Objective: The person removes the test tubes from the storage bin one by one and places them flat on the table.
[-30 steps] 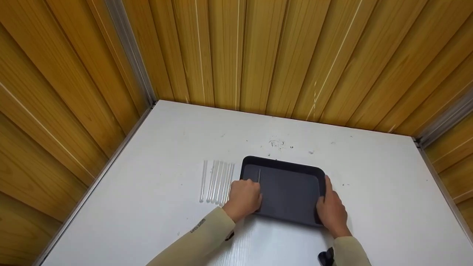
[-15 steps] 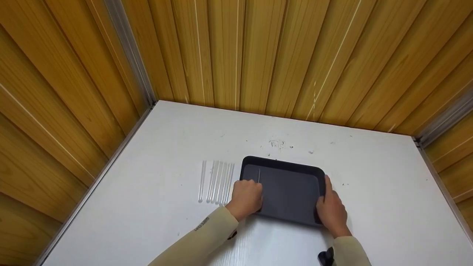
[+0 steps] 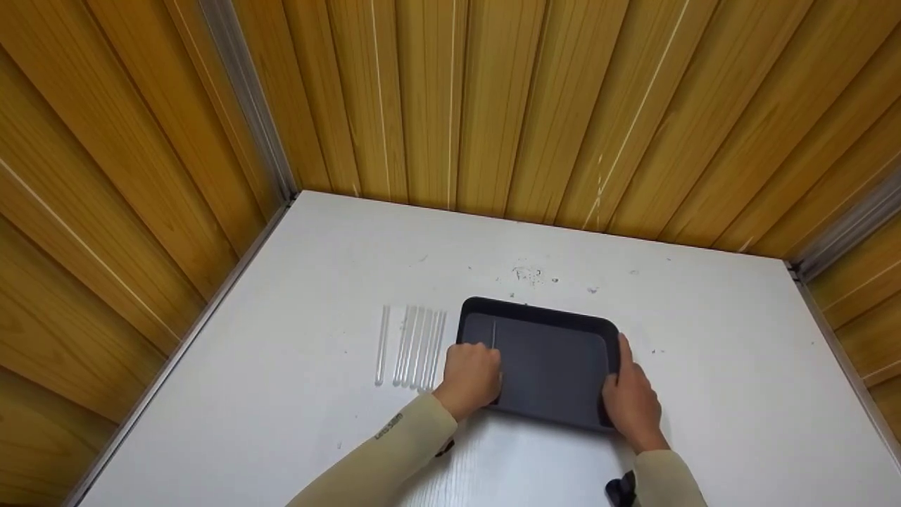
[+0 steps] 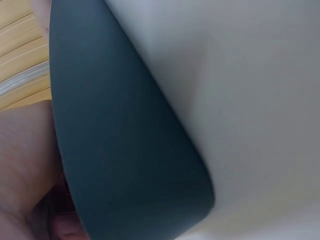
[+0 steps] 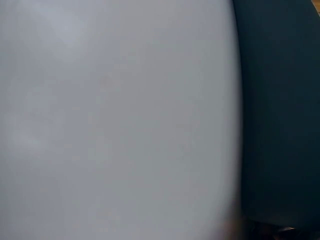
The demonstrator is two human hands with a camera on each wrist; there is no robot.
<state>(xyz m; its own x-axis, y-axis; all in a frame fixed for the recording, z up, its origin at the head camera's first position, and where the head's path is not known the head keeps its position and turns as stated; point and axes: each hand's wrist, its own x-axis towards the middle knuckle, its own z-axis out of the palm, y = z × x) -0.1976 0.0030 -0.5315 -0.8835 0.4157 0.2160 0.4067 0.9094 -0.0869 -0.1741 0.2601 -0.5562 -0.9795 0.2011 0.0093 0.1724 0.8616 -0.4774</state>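
Observation:
A dark rectangular tray (image 3: pixel 556 373) sits on the white table in the head view. My left hand (image 3: pixel 473 377) is curled over its left side, holding a thin clear rod (image 3: pixel 494 334) whose far end sticks out past the knuckles; the near end is hidden. On the right, my right hand (image 3: pixel 633 405) grips the tray's side, with the thumb at the rim. Left of the tray lie several clear rods (image 3: pixel 419 345) side by side, and one single rod (image 3: pixel 382 345) slightly apart from them. In both wrist views the tray's outer wall (image 4: pixel 115 125) (image 5: pixel 282 100) shows.
The white table (image 3: pixel 295 352) carries small dark marks (image 3: pixel 528 274) behind the tray. Yellow wood-look panels (image 3: pixel 493 105) rise at the back and sides, with metal corner posts (image 3: pixel 246 98). A small black object (image 3: pixel 621 489) is by the right sleeve.
My left hand has shifted slightly right over the tray's left side. The single rod on the table has moved a little left. My right hand and the tray stay still.

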